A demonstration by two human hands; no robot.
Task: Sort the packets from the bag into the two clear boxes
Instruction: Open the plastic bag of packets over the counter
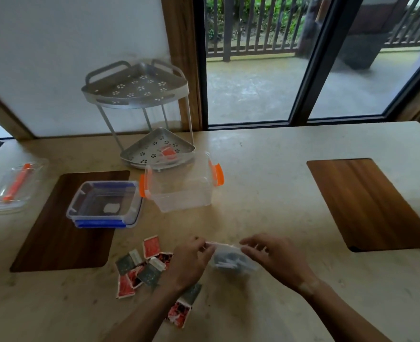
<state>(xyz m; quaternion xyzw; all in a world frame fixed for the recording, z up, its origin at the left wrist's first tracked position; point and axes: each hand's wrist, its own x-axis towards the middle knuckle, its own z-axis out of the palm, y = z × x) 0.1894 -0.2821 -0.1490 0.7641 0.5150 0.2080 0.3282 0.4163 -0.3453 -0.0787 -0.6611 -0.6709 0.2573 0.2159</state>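
Note:
A small clear plastic bag [231,259] with dark packets inside hangs between my hands near the table's front. My left hand [189,262] pinches its top left corner and my right hand [275,257] pinches its top right. Several red and dark grey packets [142,265] lie scattered on the table to the left of my left hand, with two more [183,307] beside my left forearm. Further back stand a blue-clipped clear box [105,206] and an orange-clipped clear box [181,186], both without lids.
A two-tier metal corner rack [149,114] stands behind the boxes, a red packet on its lower shelf. A clear lid with an orange handle [11,188] lies at far left. Two dark wood mats [65,218] [369,201] sit on the beige table.

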